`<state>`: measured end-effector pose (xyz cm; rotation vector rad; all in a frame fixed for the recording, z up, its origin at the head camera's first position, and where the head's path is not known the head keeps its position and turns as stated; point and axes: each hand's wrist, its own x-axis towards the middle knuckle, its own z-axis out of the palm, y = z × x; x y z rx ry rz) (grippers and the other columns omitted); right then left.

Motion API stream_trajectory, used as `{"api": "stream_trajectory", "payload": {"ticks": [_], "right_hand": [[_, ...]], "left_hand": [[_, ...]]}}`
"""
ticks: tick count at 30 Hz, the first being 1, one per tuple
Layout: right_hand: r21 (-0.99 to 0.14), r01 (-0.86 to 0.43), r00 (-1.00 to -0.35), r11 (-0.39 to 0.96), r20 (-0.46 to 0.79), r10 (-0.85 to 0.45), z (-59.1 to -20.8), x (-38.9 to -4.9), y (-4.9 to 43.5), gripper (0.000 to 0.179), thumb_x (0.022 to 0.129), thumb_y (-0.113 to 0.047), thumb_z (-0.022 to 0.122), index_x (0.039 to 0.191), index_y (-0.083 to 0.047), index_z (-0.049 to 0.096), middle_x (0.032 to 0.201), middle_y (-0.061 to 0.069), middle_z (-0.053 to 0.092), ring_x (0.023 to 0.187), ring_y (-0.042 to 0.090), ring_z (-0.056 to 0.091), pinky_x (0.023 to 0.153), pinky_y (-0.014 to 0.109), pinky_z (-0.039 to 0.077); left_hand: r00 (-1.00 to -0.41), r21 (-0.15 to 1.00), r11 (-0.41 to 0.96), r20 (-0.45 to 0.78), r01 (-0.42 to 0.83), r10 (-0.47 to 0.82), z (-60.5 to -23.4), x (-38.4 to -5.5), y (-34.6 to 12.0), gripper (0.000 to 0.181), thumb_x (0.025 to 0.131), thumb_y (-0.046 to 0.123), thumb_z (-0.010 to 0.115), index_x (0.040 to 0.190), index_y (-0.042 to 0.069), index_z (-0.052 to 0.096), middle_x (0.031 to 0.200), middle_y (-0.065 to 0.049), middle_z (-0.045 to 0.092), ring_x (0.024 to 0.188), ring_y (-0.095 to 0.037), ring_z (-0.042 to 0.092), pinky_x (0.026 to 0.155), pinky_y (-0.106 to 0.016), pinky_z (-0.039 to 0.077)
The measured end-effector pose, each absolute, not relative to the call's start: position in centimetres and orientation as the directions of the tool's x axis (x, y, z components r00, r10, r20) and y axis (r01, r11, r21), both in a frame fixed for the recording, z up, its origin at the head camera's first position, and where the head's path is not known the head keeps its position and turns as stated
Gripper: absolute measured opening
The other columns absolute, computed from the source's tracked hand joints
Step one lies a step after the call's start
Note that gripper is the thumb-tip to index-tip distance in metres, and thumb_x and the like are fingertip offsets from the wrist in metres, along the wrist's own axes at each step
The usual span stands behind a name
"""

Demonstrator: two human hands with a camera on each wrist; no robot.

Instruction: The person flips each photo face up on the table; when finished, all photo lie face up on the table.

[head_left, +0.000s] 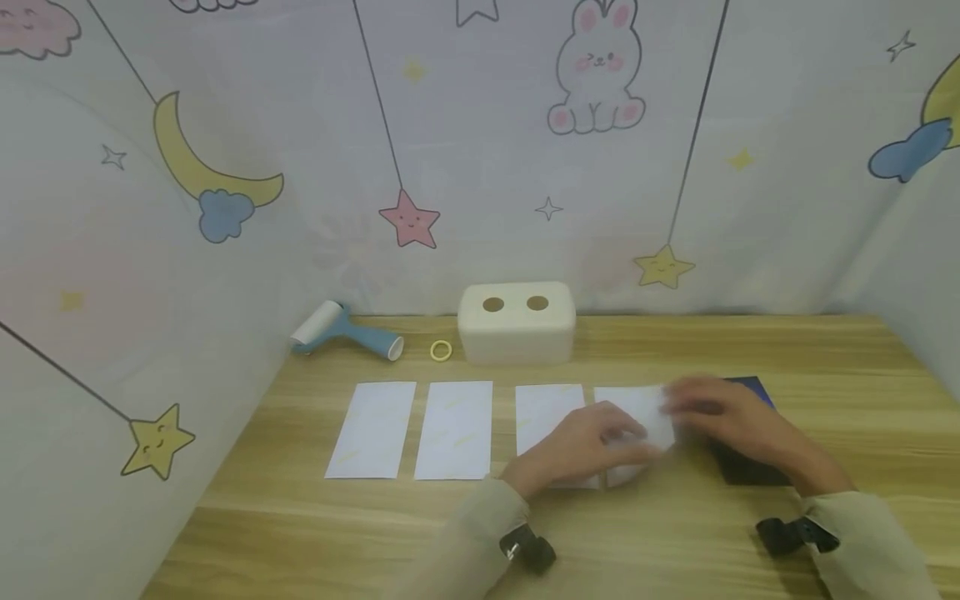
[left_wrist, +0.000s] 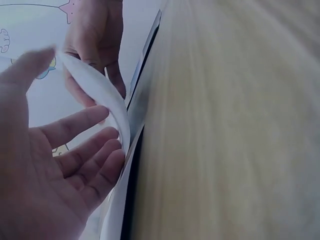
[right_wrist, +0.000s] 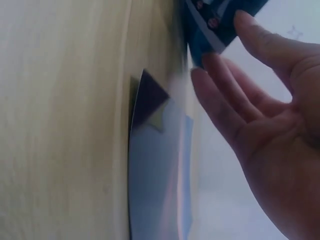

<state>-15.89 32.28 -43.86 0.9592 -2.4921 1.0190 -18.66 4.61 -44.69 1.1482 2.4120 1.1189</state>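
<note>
A white card (head_left: pixel 637 417), dark blue and printed on its other side (right_wrist: pixel 215 25), stands tilted and bowed between both hands. My left hand (head_left: pixel 585 442) has its thumb at one edge of the card and its fingers against the lower edge (left_wrist: pixel 122 117). At the far right corner, my right hand (head_left: pixel 727 417) pinches the card between thumb and fingers, though motion blurs this. Under my right forearm lies a dark blue card or stack (head_left: pixel 750 462), partly hidden. Three white cards lie flat in a row: one (head_left: pixel 371 429), another (head_left: pixel 453 429), and a third (head_left: pixel 543 408) partly covered by my left hand.
Toward the back stand a white box with two round holes (head_left: pixel 517 333), a pale yellow ring (head_left: pixel 441 351) and a blue-handled lint roller (head_left: pixel 348 332). Behind the wooden table (head_left: pixel 300 533) hangs a patterned curtain (head_left: pixel 487 167).
</note>
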Motion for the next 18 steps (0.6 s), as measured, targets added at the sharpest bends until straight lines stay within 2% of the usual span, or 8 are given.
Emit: {"api": "stream_trajectory", "payload": {"ticks": [3, 6, 11, 18], "right_hand": [[-0.504, -0.666, -0.745, 0.551, 0.493, -0.45, -43.6, -15.8, 31.9, 0.039, 0.083, 0.014, 0.079, 0.111, -0.013, 0.081, 0.115, 0.005, 0.073, 0.111, 0.006, 0.063, 0.096, 0.011, 0.044], [-0.526, -0.625, -0.779, 0.577, 0.464, -0.421, -43.3, -15.7, 31.5, 0.035, 0.087, 0.01, 0.078, 0.113, -0.014, 0.08, 0.111, -0.002, 0.075, 0.104, 0.007, 0.065, 0.09, 0.014, 0.048], [-0.603, -0.509, -0.861, 0.615, 0.359, -0.361, -42.7, -15.3, 30.9, 0.029, 0.096, -0.001, 0.075, 0.121, -0.015, 0.078, 0.116, -0.002, 0.077, 0.106, 0.005, 0.067, 0.088, 0.016, 0.051], [-0.695, -0.413, -0.91, 0.588, 0.285, -0.303, -42.2, -14.9, 29.9, 0.03, 0.101, -0.007, 0.073, 0.13, -0.015, 0.075, 0.125, 0.003, 0.076, 0.107, 0.006, 0.069, 0.087, 0.023, 0.055]], "left_hand": [[-0.694, 0.759, 0.391, 0.11, 0.522, 0.712, -44.7, -18.5, 4.8, 0.036, 0.108, 0.042, 0.062, 0.127, 0.015, 0.076, 0.119, 0.008, 0.071, 0.106, 0.001, 0.062, 0.093, -0.016, 0.048], [-0.709, 0.755, 0.382, 0.151, 0.533, 0.689, -44.8, -18.5, 5.0, 0.035, 0.11, 0.037, 0.057, 0.13, 0.014, 0.076, 0.119, 0.003, 0.072, 0.104, 0.0, 0.064, 0.091, -0.016, 0.048], [-0.728, 0.757, 0.365, 0.206, 0.542, 0.653, -44.9, -18.4, 5.4, 0.032, 0.108, 0.03, 0.062, 0.13, 0.012, 0.076, 0.118, -0.002, 0.073, 0.098, 0.0, 0.065, 0.086, -0.014, 0.049], [-0.795, 0.81, 0.308, 0.286, 0.499, 0.535, -44.5, -18.1, 5.7, 0.027, 0.106, 0.024, 0.068, 0.124, 0.008, 0.079, 0.112, -0.006, 0.075, 0.095, -0.006, 0.069, 0.081, -0.015, 0.053]]}}
